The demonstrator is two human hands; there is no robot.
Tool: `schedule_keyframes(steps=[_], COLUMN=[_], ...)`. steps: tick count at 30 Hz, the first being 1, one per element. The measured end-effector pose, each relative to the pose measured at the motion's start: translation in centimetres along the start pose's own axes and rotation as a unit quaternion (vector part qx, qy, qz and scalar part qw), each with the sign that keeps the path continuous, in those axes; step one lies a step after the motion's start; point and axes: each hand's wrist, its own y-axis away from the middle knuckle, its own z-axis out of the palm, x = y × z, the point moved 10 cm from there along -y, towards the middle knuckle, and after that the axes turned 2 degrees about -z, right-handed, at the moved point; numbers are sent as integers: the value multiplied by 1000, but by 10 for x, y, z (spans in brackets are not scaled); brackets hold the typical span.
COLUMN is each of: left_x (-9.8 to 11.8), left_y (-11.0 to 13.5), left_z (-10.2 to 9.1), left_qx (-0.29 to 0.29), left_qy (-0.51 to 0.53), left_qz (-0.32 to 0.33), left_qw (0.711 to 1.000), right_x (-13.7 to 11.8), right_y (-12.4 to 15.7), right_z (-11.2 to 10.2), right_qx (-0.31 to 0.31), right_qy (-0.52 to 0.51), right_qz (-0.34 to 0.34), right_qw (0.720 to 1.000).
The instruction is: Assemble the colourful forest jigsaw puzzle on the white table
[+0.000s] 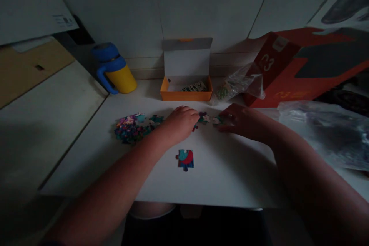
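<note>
My left hand (pixel 181 122) rests knuckles-up on the white table (pixel 230 173), fingers curled onto a small cluster of joined puzzle pieces (pixel 205 117). My right hand (pixel 240 120) lies beside it, fingertips pinched on a piece at that cluster's right end. A heap of loose colourful puzzle pieces (pixel 131 127) lies left of my left hand. One teal-and-red joined piece (pixel 185 159) sits alone nearer to me.
An open orange box (pixel 186 84) with its lid up stands at the back. A blue-and-yellow mug (pixel 115 70) is back left. Right of the box lie a clear plastic bag (pixel 239 82), a red carton (pixel 302 65) and more plastic wrap (pixel 325 130).
</note>
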Motion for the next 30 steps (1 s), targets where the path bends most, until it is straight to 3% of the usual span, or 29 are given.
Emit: schedule_keyframes(steps=[3,11,30], left_x=[-1,6,15], left_y=[8,11,8], left_z=[8,3,8], left_qx=[-2,11,-7], left_qy=[-2,0,51], left_qz=[-11,-13,-49], left_qw=[1000,1000,997], right_x=[3,2,-16], right_y=[4,2,2], right_z=[3,3,4], right_qx=[-7,-10,19], right_qy=[-8,7,49], right_qz=[18,50,-6], right_qw=[1000,999,999])
